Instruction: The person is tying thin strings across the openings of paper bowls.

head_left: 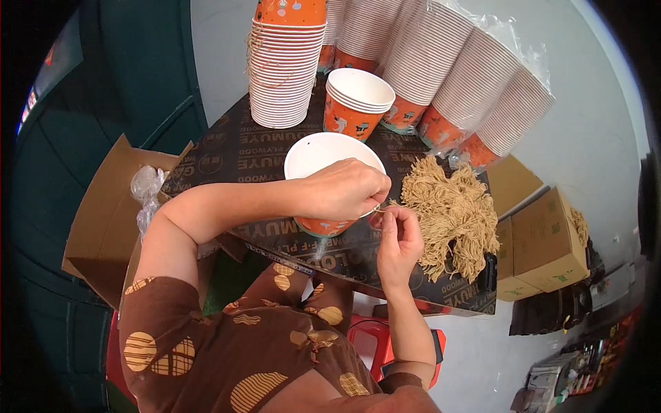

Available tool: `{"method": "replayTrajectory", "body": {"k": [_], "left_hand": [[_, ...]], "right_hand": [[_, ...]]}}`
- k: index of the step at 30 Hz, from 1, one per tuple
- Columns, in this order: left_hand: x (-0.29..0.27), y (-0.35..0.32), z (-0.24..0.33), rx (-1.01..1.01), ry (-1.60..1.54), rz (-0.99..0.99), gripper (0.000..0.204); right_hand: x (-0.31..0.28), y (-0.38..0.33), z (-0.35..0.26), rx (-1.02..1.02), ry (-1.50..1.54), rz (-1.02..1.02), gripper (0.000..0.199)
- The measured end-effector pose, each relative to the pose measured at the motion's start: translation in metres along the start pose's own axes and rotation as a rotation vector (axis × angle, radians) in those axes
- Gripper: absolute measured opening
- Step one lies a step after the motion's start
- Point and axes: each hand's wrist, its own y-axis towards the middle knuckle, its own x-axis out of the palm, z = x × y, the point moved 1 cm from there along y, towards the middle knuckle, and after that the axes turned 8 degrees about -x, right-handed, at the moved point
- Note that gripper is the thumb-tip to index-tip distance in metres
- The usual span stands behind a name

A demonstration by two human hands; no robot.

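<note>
A paper bucket (pixel 332 153), white inside and orange with printed figures outside, stands before me on the dark table. A small hole shows near its far left rim. My left hand (pixel 350 188) reaches across the bucket, its fingers closed at the right side of the rim on a thin tan string (pixel 379 209). Just beyond that rim, my right hand (pixel 401 246) pinches the same string between thumb and forefinger. How the string passes the rim is hidden by my fingers. Right of my right hand lies a heap of tan strings (pixel 451 217).
Behind the bucket stand a short nest of buckets (pixel 354 107) and a tall stack (pixel 282 76) with strings hanging on it. Plastic-wrapped stacks (pixel 427 58) line the wall. Cardboard boxes stand left (pixel 103 220) and right (pixel 551 241). A red stool (pixel 365 344) is below the table (pixel 265 155).
</note>
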Motion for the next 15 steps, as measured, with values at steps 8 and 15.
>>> {"method": "replayTrajectory", "body": {"k": [8,15], "left_hand": [[-0.001,-0.002,0.001,0.001,-0.051,-0.052,0.005],[0.003,-0.002,-0.005,0.026,-0.094,-0.004,0.008]], "right_hand": [[0.007,0.005,-0.005,0.153,0.216,0.013,0.008],[0.007,0.007,0.004,0.135,0.167,0.024,0.007]]}}
